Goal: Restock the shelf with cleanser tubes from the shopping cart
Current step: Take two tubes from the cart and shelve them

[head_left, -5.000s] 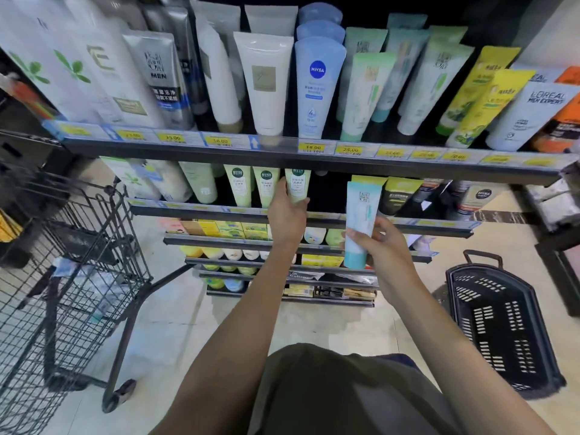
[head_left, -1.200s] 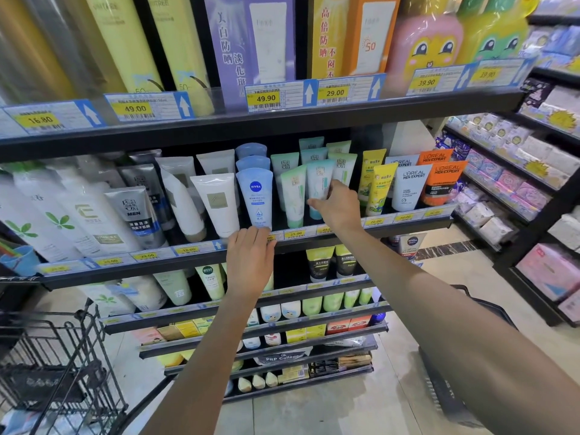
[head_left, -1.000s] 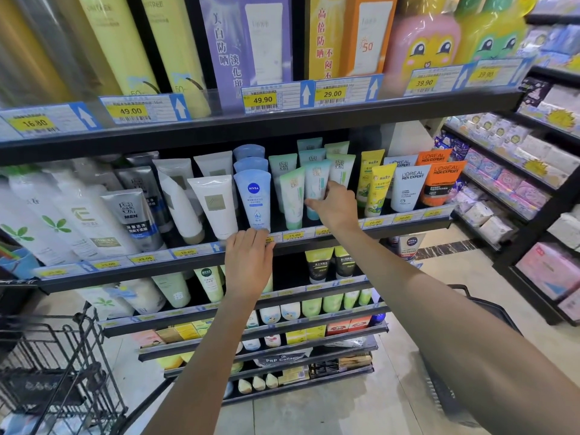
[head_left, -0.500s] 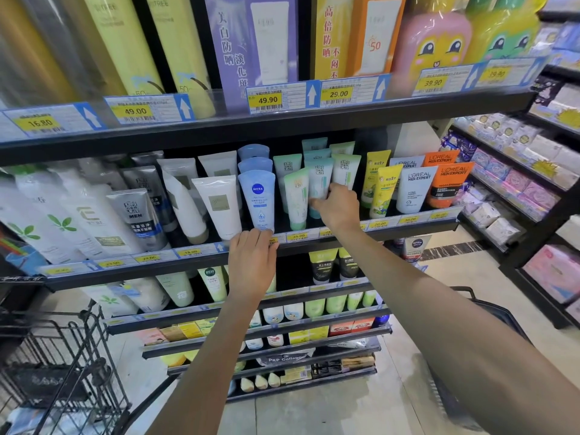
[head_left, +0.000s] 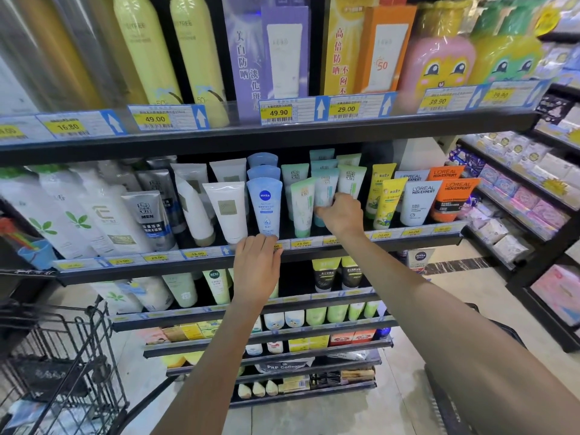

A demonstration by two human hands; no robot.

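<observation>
On the cleanser shelf [head_left: 408, 238] stand rows of upright tubes. My right hand [head_left: 340, 215] grips the lower part of a pale teal cleanser tube [head_left: 326, 189] at the front of its row, between a green-white tube [head_left: 303, 205] and a mint one [head_left: 351, 183]. With its fingers laid flat, my left hand [head_left: 257, 265] rests on the shelf's front edge just below the blue Nivea tube [head_left: 265, 205]. The wire shopping cart [head_left: 62, 365] stands at the lower left; what lies in it is blurred.
A higher shelf [head_left: 282, 133] carries sunscreen bottles and boxes close above the tube tops. Lower shelves hold more tubes and boxes. A second shelving unit [head_left: 518, 196] with wrapped packs runs along the right. A dark basket [head_left: 445, 400] sits on the floor behind my right arm.
Five seconds ago my right hand held the teal tube low by the lower shelves; now it is up in the cleanser row. Over the last second both hands barely moved.
</observation>
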